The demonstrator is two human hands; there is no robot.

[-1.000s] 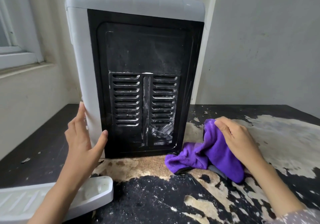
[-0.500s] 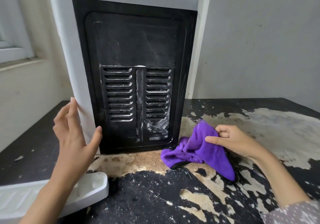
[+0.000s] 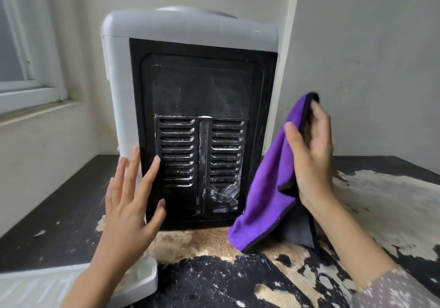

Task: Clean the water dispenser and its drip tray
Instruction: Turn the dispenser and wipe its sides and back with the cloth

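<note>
The white water dispenser (image 3: 190, 29) stands on the table with its dusty black vented back panel (image 3: 202, 141) facing me. My left hand (image 3: 131, 203) is open, fingers straight, at the panel's lower left corner; whether it touches is unclear. My right hand (image 3: 312, 155) holds a purple cloth (image 3: 266, 193) lifted off the table, to the right of the dispenser; the cloth hangs down with its lower corner near the tabletop. The white drip tray (image 3: 140, 281) lies at the lower left, partly behind my left forearm.
The black tabletop (image 3: 214, 279) is worn, with large peeled pale patches on the right and in front of the dispenser. A window sill (image 3: 35, 107) runs along the left wall. A grey wall (image 3: 369, 57) stands close behind the dispenser.
My right hand has picked the purple cloth up off the table and raised it beside the dispenser. My left hand has let go of the dispenser's left edge and spread open.
</note>
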